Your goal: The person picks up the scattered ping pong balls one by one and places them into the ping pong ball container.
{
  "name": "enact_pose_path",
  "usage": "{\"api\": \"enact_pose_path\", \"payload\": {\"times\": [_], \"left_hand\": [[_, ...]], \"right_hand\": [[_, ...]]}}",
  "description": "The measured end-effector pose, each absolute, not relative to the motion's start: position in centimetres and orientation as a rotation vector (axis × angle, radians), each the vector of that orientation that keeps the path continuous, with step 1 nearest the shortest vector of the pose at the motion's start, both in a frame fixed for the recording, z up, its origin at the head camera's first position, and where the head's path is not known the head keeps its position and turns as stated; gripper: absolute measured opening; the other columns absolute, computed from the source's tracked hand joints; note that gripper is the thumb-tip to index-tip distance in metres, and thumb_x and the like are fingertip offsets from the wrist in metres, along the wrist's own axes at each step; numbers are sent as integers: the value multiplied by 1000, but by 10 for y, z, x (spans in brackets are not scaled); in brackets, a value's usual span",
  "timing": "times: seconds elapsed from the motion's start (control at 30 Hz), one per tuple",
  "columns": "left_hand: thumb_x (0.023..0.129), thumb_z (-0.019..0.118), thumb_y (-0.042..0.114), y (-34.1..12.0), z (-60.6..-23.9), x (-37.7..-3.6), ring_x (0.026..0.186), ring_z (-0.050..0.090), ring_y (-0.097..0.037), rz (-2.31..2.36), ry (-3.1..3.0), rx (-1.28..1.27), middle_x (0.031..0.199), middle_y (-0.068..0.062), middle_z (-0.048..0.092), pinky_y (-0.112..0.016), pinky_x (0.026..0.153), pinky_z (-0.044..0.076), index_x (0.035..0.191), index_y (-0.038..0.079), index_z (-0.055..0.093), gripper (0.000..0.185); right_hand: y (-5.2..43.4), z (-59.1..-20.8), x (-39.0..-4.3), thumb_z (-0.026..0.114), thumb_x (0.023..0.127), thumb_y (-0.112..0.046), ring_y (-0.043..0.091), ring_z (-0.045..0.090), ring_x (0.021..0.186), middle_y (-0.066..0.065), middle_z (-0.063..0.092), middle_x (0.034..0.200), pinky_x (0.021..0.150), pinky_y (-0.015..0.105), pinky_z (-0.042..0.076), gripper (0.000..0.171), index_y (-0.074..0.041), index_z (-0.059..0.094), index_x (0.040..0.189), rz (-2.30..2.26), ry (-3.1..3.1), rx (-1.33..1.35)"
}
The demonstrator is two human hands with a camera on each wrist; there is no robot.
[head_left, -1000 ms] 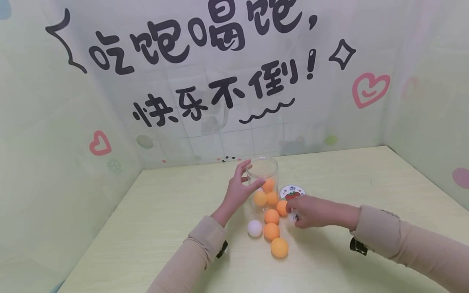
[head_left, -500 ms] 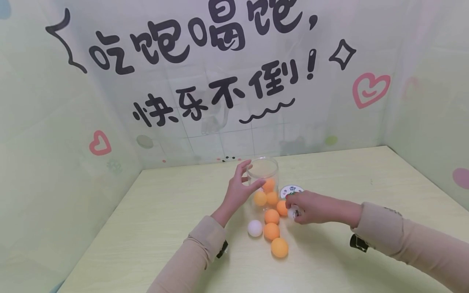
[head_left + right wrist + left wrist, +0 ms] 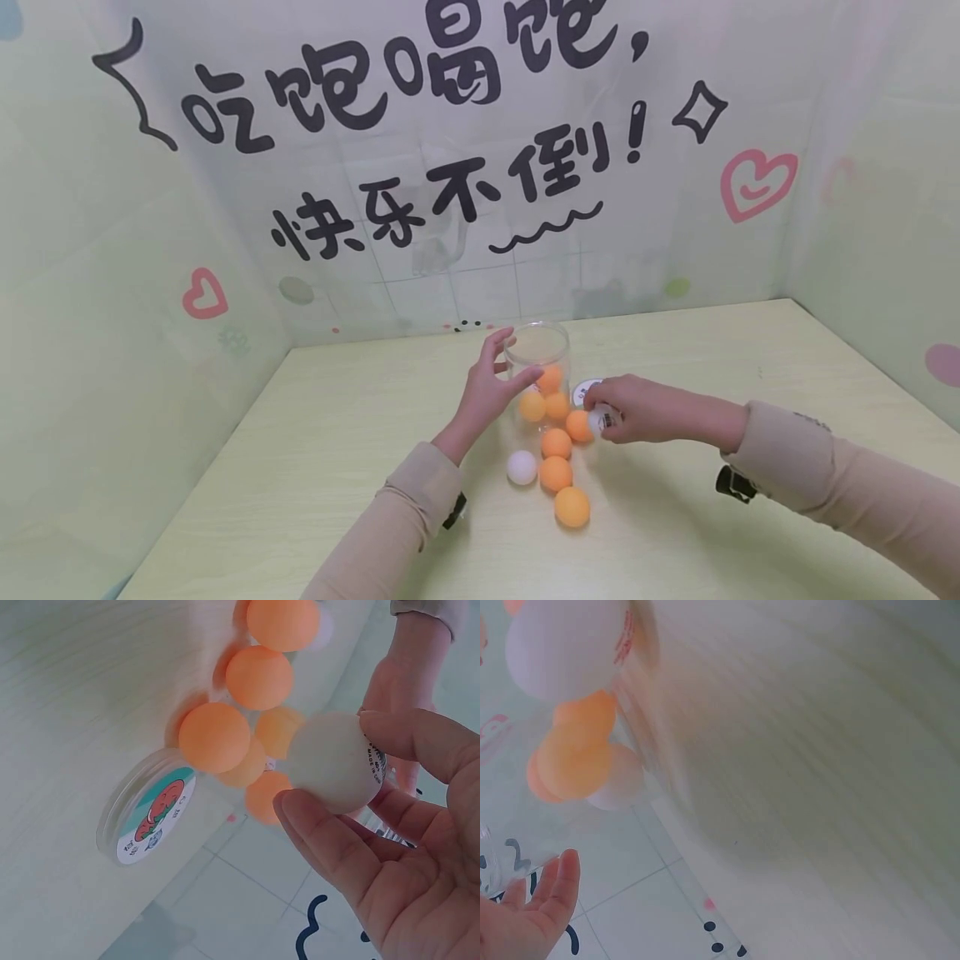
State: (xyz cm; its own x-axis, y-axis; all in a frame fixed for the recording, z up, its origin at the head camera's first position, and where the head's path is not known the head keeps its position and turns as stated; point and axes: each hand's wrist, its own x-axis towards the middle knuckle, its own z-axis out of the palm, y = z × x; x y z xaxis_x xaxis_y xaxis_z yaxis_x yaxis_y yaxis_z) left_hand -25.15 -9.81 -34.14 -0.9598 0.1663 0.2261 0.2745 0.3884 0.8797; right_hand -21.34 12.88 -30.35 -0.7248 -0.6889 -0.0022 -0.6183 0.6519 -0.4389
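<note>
A clear jar [image 3: 542, 352] stands upright on the table, with several orange ping-pong balls showing in its lower part. My left hand [image 3: 486, 390] grips its left side, thumb in front and fingers around the back. Between thumb and fingertips, my right hand [image 3: 647, 407] pinches a white ping-pong ball [image 3: 330, 766] with dark print, right of the jar. That ball overlaps an orange ball [image 3: 579, 426] in the head view. More orange balls [image 3: 556, 473] and another white ball [image 3: 522, 467] lie in front of the jar.
Just right of the jar lies a round lid [image 3: 154, 814] with a tomato picture, partly hidden by the right hand in the head view. A printed curtain [image 3: 360, 283] rises behind the light wooden table [image 3: 300, 467].
My right hand has risen slightly toward the back with the white ball and now covers more of the lid. The left hand and the jar have stayed put.
</note>
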Motion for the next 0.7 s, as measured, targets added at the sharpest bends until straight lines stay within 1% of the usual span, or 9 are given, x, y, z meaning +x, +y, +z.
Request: {"api": "enact_pose_path", "payload": {"times": [0.1, 0.33, 0.5, 0.7], "left_hand": [[79, 70, 38, -99, -346, -255, 116, 48, -34, -1617, -2535, -399, 142, -5, 40, -45, 88, 46, 139, 24, 31, 72], [79, 70, 39, -99, -346, -255, 116, 48, -33, -1618, -2536, -395, 142, -5, 40, -44, 88, 46, 138, 25, 31, 73], [80, 70, 36, -99, -346, -255, 115, 48, -34, -1616, -2529, -405, 141, -6, 41, -45, 88, 46, 138, 24, 31, 71], [81, 70, 28, -98, -343, -254, 117, 46, -39, -1651, -2524, -407, 143, -11, 38, -49, 89, 44, 140, 20, 30, 71]], "right_hand": [[129, -300, -213, 63, 78, -2, 9, 46, 69, -3, 57, 82, 60, 21, 42, 19, -5, 61, 97, -612, 2708, -1083], [128, -293, -214, 64, 79, -4, 10, 49, 73, 1, 60, 91, 64, 22, 45, 26, -2, 61, 105, -588, 2720, -1080], [127, -289, -217, 65, 79, -5, 10, 50, 74, 1, 61, 93, 65, 23, 46, 28, -2, 61, 106, -558, 2737, -1087], [126, -283, -219, 66, 78, -6, 11, 50, 74, 1, 60, 91, 65, 25, 45, 27, -2, 61, 104, -556, 2753, -1119]]}}
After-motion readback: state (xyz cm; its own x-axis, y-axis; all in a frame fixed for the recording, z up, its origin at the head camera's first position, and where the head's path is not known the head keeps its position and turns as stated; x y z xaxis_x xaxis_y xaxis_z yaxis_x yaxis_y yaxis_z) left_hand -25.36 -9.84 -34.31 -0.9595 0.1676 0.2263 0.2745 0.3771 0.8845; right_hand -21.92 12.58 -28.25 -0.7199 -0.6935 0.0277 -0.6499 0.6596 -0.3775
